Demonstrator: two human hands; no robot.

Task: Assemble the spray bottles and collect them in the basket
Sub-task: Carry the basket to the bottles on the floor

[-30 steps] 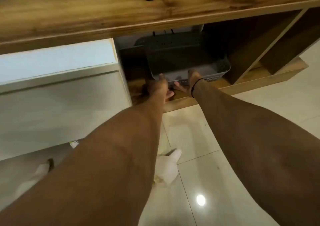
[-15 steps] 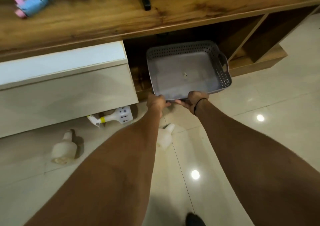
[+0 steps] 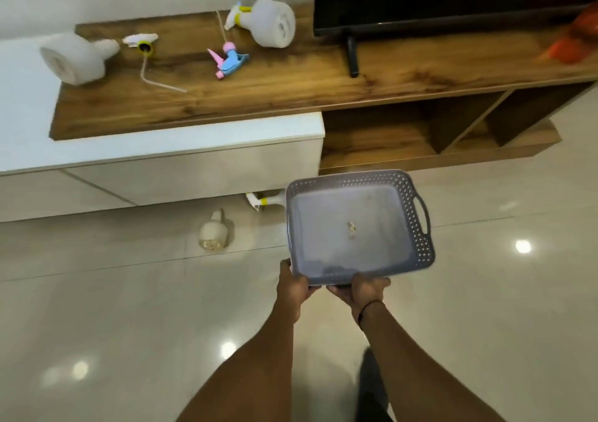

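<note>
two hands, left [image 3: 293, 287] and right [image 3: 364, 290], grip one grey perforated plastic basket [image 3: 420, 243]. two white plastic bottles [image 3: 76, 59] on the wooden surface [image 3: 291, 88] at 11 o'clock, two on the floor [image 3: 212, 232].

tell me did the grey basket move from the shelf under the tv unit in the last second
Yes. The grey basket has come out of the open wooden shelf toward the person, and the left hand and right hand now hold it above the floor.

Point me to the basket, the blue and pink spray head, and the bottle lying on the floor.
basket [image 3: 419, 179]: head view, far perforated rim.
blue and pink spray head [image 3: 232, 61]: head view, blue body.
bottle on the floor [image 3: 212, 234]: head view, its rounded body.
</note>
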